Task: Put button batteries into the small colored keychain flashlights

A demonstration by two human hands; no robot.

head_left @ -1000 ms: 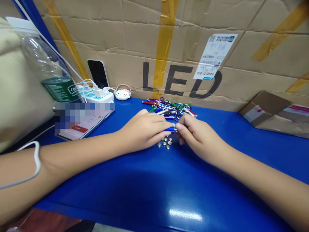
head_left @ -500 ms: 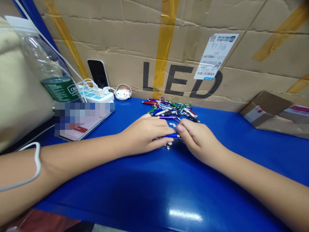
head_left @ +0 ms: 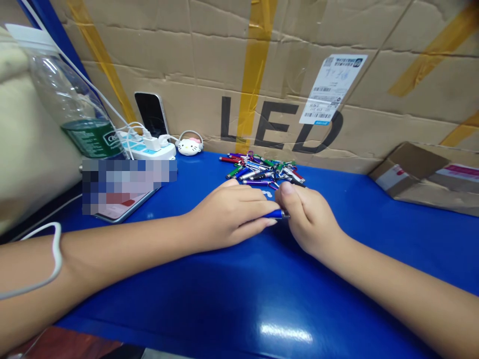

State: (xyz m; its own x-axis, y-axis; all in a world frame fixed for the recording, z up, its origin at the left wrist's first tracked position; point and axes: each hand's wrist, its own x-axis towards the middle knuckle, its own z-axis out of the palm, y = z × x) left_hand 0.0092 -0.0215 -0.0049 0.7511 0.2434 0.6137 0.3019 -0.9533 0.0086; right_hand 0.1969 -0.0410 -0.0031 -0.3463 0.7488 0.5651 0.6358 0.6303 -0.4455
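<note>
A small blue keychain flashlight [head_left: 276,214] with a silver end lies across the fingers of my left hand [head_left: 237,212], which is closed around it. My right hand [head_left: 310,212] is curled at the silver end, thumb on top; its fingertips are mostly hidden behind the thumb and palm. Just beyond both hands, a purple flashlight [head_left: 256,183] rests on the blue table. Small white pieces [head_left: 267,193] lie between it and my hands. Farther back is a loose pile of flashlights [head_left: 262,169] in red, green, silver, black and blue, several with clips.
A large cardboard box [head_left: 194,60] walls off the back. To the left are a plastic bottle [head_left: 90,134], a power strip [head_left: 151,149] with cables, a phone [head_left: 127,209] lying flat, an upright phone [head_left: 151,114] and a white cat-face item [head_left: 190,146]. A small carton [head_left: 415,172] stands right.
Both hands have shifted slightly right, and the flashlight with them. My right thumb has tipped upward. The small silver round pieces below my left hand are no longer visible.
</note>
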